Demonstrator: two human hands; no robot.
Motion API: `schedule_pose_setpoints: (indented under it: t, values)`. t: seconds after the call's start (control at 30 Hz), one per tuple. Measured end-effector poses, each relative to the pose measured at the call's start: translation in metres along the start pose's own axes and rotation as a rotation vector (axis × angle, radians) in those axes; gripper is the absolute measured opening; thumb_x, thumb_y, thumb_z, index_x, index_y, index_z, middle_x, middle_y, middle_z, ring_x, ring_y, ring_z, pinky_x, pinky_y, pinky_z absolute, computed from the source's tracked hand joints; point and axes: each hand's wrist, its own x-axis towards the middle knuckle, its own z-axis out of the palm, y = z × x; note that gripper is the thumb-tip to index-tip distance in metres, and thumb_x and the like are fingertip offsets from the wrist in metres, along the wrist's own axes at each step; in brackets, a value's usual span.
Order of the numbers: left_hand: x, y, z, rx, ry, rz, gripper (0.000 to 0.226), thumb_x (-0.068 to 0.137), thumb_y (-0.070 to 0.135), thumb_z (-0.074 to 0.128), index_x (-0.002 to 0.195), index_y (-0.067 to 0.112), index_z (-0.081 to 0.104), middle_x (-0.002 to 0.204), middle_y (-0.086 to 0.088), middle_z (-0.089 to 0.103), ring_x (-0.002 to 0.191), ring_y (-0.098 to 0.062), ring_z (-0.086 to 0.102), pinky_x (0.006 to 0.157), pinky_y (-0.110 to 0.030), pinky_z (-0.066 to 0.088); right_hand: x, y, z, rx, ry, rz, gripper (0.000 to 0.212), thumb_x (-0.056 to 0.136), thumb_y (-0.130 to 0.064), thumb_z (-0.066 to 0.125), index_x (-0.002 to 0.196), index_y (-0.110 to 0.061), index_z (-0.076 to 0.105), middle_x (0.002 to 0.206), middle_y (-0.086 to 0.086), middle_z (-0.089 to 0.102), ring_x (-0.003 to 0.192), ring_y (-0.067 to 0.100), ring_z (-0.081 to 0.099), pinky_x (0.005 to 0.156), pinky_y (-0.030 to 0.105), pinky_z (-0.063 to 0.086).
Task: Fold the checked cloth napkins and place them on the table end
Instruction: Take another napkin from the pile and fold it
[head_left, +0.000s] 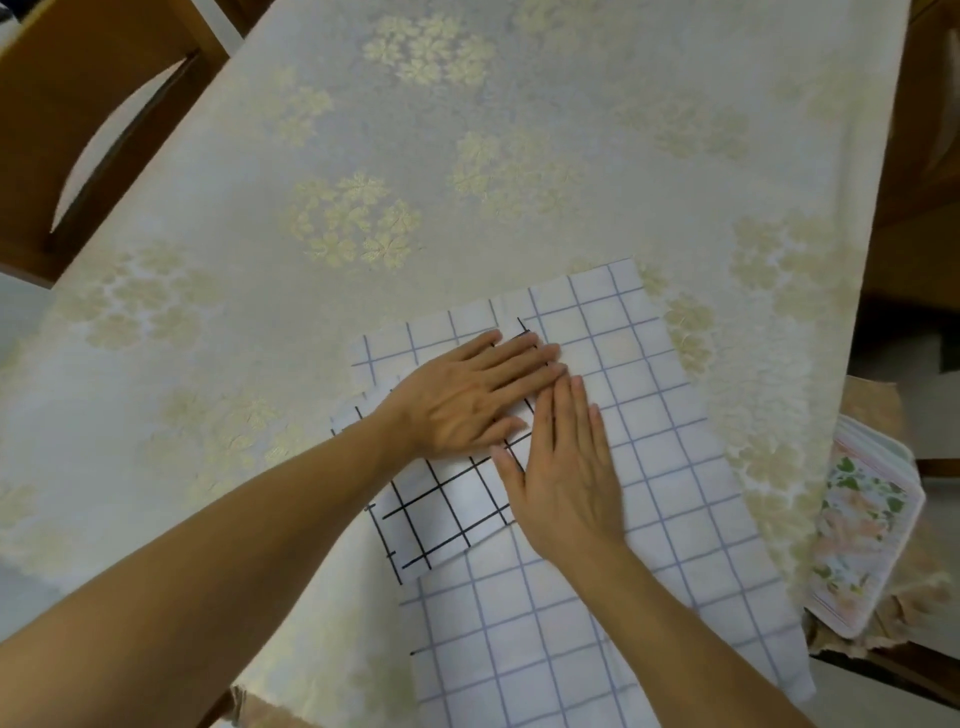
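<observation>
A white napkin with a black grid, thin and flat, lies folded near the table's near edge, right of centre. It rests on a larger white cloth with a pale blue grid, which is spread flat, reaches the near edge and hangs over it. A strip of the blue-grid cloth also shows beyond the black-grid piece.

The left hand lies flat, palm down, fingers straight and together, pressing on the black-grid napkin. The right hand is likewise flat with straight fingers, pressing partly on that napkin's right edge and partly on the blue-grid cloth. The two hands touch or nearly touch at the fingertips; neither grips anything.

The table carries a cream woven tablecloth with gold flower clusters. A floral cushion sits on a seat just off the right edge. A wooden chair stands by the far left corner.
</observation>
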Motion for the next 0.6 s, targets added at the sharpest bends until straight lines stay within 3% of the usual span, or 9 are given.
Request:
schedule_pose_setpoints:
  t: [0.2,0.37,0.6]
  values:
    - [-0.011,0.005,0.001,0.000,0.005,-0.088,0.071,0.102,0.057,0.009,0.159,0.017,-0.003,0.167,-0.003,-0.007,0.153,-0.019,-0.011,0.125,-0.046,0.006,0.006,0.017,-0.002,-0.062,-0.067,-0.138,0.091,0.099,-0.071,0.009,0.158,-0.003,-0.004,0.167,0.013,-0.009,0.154,0.025,-0.008,0.126,0.046,0.008]
    - [-0.023,0.026,0.005,-0.009,0.039,-0.264,0.073,0.103,0.059,0.015,0.159,0.016,-0.004,0.167,-0.004,-0.008,0.153,-0.020,-0.011,0.125,-0.046,0.007,0.023,0.038,-0.014,-0.083,-0.129,-0.317,0.093,0.097,-0.074,0.010,0.158,-0.004,-0.003,0.167,0.011,-0.010,0.154,0.021,-0.013,0.126,0.046,0.006]
    - [-0.038,0.065,0.011,-0.098,0.065,-0.519,0.073,0.102,0.062,0.007,0.158,0.019,-0.009,0.166,-0.004,-0.014,0.152,-0.020,-0.015,0.124,-0.047,0.009,0.054,0.060,-0.030,-0.184,-0.170,-0.584,0.093,0.096,-0.075,0.007,0.158,-0.006,-0.004,0.167,0.009,-0.014,0.153,0.019,-0.015,0.126,0.045,0.009]
